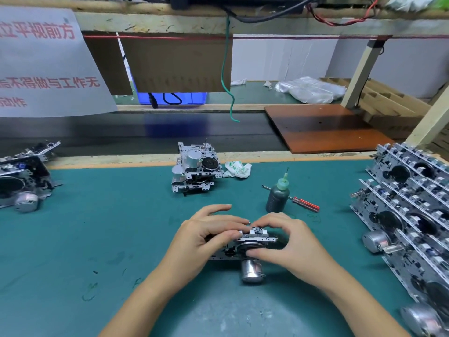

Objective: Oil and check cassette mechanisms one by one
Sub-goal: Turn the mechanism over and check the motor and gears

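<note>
A metal cassette mechanism (252, 244) with a silver motor can (251, 271) lies on the green mat in front of me. My left hand (206, 235) grips its left side, fingers curled over the top edge. My right hand (286, 242) holds its right side, with the thumb on the round flywheel and the fingers bent over the top. A dark oil bottle (277, 195) with a green needle cap stands upright just behind my right hand.
Two stacked mechanisms (195, 170) sit mid-mat beside a crumpled cloth (237, 169). A red-handled screwdriver (305, 203) lies behind the bottle. Rows of mechanisms (410, 210) fill the right side; more mechanisms (21, 181) lie at the left. A conveyor belt (145, 132) runs behind.
</note>
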`<state>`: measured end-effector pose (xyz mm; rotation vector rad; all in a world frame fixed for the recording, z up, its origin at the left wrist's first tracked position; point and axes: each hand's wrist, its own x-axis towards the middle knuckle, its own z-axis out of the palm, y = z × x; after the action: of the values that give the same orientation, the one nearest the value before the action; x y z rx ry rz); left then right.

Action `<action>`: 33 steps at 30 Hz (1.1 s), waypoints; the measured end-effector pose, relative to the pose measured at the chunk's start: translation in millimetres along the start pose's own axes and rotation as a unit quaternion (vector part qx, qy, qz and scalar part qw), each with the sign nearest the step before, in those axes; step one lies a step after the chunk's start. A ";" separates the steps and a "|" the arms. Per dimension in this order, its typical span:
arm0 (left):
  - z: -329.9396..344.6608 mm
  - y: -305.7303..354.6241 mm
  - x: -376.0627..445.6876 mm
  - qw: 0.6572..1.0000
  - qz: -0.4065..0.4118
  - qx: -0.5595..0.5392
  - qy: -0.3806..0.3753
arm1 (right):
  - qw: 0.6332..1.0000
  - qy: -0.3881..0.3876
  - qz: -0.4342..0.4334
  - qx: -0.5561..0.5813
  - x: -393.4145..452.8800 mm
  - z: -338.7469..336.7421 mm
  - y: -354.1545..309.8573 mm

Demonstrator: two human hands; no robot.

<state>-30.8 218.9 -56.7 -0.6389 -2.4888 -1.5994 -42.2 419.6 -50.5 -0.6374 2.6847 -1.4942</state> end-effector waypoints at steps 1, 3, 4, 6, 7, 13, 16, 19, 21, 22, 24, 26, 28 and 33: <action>-0.3 0.1 0.4 1.000 0.002 -0.001 -0.002 | 1.000 -0.008 0.002 -0.005 -1.0 -0.1 -1.3; 0.1 -0.5 0.2 1.000 0.004 -0.002 0.001 | 0.999 -0.024 0.015 -0.046 -7.8 0.6 2.6; 0.6 -0.9 -0.3 1.000 0.003 -0.004 0.006 | 0.995 -0.018 0.022 -0.096 -13.5 2.0 5.0; 1.3 -1.1 -1.2 1.000 0.005 -0.004 0.010 | 0.974 0.044 0.011 -0.223 -26.6 6.9 10.8; 1.4 -1.0 -1.2 1.000 0.007 -0.002 0.011 | 0.958 0.081 -0.016 -0.273 -31.8 9.4 12.6; 1.0 1.6 0.0 1.000 0.012 -0.010 0.012 | 0.902 0.114 -0.114 -0.402 -36.0 9.0 11.9; -0.9 5.1 1.8 1.000 0.013 -0.002 0.013 | 0.871 0.079 -0.110 -0.472 -31.1 1.2 1.1; -7.8 8.1 1.7 0.996 0.038 0.076 0.007 | 0.869 0.126 -0.142 -0.457 -16.2 -14.8 -19.4; -14.8 9.5 0.1 0.990 0.053 0.128 0.027 | 0.846 0.110 -0.193 -0.484 -3.2 -18.5 -34.7; -18.1 10.2 -0.8 0.986 0.059 0.149 0.034 | 0.831 0.082 -0.215 -0.506 3.0 -18.7 -40.8; -23.5 13.5 -1.4 0.978 0.080 0.190 0.027 | 0.812 0.012 -0.227 -0.537 13.0 -20.3 -50.2; -27.8 19.6 0.0 0.964 0.113 0.242 0.001 | 0.801 -0.075 -0.243 -0.543 21.6 -25.8 -51.4; -30.6 26.4 3.8 0.944 0.144 0.295 -0.025 | 0.797 -0.153 -0.267 -0.520 29.2 -29.5 -48.2; -32.7 53.9 29.8 0.914 0.195 0.346 -0.083 | 0.815 -0.173 -0.289 -0.472 32.2 -44.8 -45.9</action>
<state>-40.0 217.4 12.4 -1.0764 -2.5612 -0.4836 -64.7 423.5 17.5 -1.6484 2.8645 0.1676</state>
